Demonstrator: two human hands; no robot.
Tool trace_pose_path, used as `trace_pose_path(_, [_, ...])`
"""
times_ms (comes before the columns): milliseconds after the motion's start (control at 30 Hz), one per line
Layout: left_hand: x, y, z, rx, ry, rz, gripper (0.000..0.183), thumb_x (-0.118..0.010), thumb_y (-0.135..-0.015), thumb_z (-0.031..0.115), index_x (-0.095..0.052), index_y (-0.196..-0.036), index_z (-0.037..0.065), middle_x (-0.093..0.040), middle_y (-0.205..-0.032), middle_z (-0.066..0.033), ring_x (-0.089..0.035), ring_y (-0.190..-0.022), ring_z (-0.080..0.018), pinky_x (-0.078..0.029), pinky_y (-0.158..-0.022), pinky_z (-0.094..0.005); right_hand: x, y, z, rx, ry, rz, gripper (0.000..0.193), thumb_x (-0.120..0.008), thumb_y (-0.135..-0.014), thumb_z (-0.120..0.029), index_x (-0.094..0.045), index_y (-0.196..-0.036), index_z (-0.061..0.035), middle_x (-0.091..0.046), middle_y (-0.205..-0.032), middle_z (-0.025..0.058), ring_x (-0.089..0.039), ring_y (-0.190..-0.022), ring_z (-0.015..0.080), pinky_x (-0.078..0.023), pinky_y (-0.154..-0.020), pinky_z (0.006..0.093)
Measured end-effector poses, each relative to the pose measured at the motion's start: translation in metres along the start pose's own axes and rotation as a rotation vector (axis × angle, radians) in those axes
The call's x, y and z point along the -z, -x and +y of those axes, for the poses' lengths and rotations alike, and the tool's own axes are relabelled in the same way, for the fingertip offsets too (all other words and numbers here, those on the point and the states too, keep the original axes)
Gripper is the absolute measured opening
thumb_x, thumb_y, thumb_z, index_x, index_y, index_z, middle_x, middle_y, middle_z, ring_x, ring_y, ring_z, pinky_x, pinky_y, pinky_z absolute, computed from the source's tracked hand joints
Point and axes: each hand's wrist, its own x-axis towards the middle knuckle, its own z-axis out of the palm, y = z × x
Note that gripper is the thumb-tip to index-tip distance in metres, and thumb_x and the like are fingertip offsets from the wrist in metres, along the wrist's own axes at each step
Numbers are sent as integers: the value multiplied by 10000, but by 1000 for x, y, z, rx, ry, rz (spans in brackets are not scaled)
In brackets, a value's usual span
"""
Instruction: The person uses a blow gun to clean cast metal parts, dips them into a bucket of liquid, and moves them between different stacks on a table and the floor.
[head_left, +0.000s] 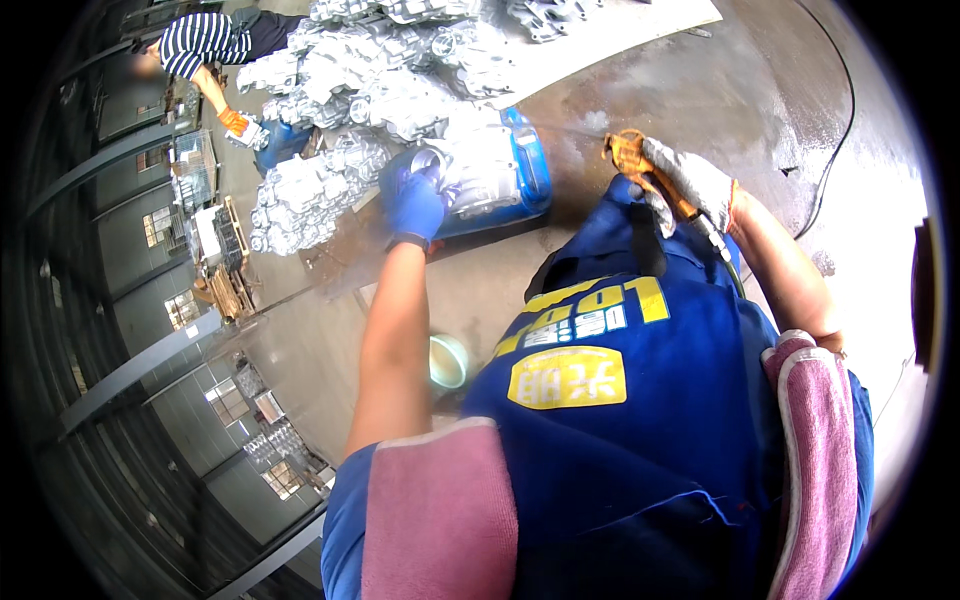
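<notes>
Silver metal casting [482, 168], upper middle of the frame, lying on a blue plastic stand [532, 165] whose rounded end shows to its right; ring-shaped opening at the casting's left end; long axis seems to run roughly left to right across the frame, though glare and the heap of similar castings [385, 85] behind blur its far edge.

Left hand [418, 208], blue glove, is the nearer one by far; it touches the casting's left end, just below the ring, so the body of the piece lies up and to the right of it; fingers look bent over the edge, but blur hides whether they grip or only rest; cannot tell.

Right hand [695, 185], pale glove, right of centre in the upper half, well apart from the casting; closed around the handle of an orange trigger gun [630, 158]; thin nozzle [572, 131] points left, toward the casting's right side, with the stand's blue end between; tip too faint to place exactly.

Key relation, as I judge it: casting between the two hands, left hand at one end, nozzle facing the other; the line from gun to piece runs nearly along that long axis.
</notes>
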Motion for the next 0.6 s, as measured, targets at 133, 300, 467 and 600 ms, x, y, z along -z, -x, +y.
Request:
trace_pose_path(133, [10, -1, 8, 42, -61, -71, 566, -694, -801, 301, -539, -1300, 84, -575, -1223, -249, -492, -1159, -437, -283, -1107, -442, -2, 0, 0, -30, 69, 73, 483, -482, -961, -487, -598, -1039, -25, -607, -735, 51, -568, -515, 119, -483, -417, 237])
trace_pose_path(300, [9, 18, 10, 133, 129, 46, 511, -722, -780, 230, -587, -1229, 29, -594, -1190, -240, -535, -1116, -401, -422, -979, -424, -8, 14, -7, -100, -27, -3, 462, -492, -962, -476, -596, -1023, -29, -606, -726, 53, -544, -465, 106, -468, -384, 232])
trace_pose_path(467, [22, 36, 11, 336, 362, -43, 466, -719, -798, 134, -574, -1224, 12, -568, -1125, -227, -594, -960, -377, -535, -740, -431, -1, 11, 6, -201, -61, -62, 467, -486, -959, -495, -614, -997, -48, -611, -707, 41, -543, -453, 91, -470, -385, 221])
trace_pose_path(600, [12, 53, -7, 173, 63, 32, 470, -719, -800, 119, -571, -1235, 21, -610, -1029, -231, -609, -909, -373, -511, -795, -403, -6, -9, 13, -154, -25, -81, 477, -481, -958, -500, -616, -1000, -44, -612, -711, 38, -545, -451, 87, -473, -378, 212])
